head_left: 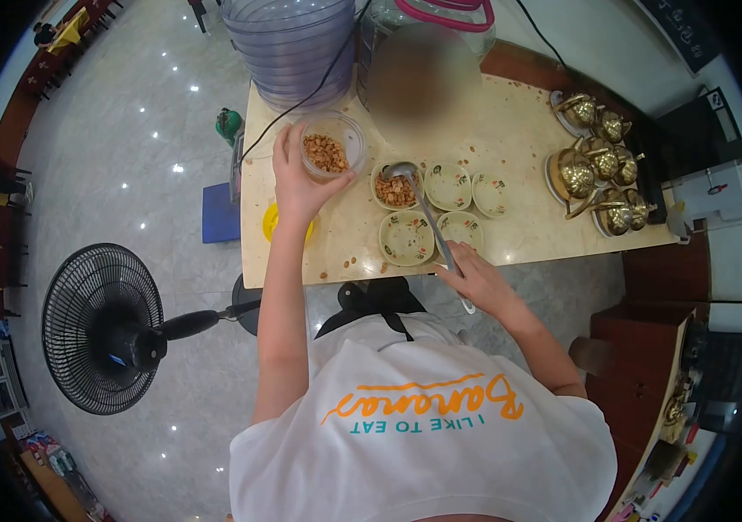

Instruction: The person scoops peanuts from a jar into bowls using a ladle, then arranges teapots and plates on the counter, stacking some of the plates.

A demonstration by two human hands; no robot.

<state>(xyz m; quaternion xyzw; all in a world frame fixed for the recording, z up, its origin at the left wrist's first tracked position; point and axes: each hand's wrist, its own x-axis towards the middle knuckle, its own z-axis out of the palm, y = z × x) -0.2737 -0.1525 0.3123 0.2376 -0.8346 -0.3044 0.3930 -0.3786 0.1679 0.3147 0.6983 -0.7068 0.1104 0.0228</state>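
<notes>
My left hand is wrapped round a clear plastic tub, tilted so that the peanuts inside show. Closed on the handle of a long metal spoon is my right hand. The spoon's head rests in a small patterned bowl that holds more peanuts. Beside it stand several matching bowls with no food visible in them, including a front one and a back one. A yellow lid-like disc lies partly under my left forearm.
Stacked clear buckets stand at the table's back left, with a black cable in front. Several brass teapots sit on the right. Loose peanuts dot the tabletop. A black fan is on the left. A blurred patch hides part of the back.
</notes>
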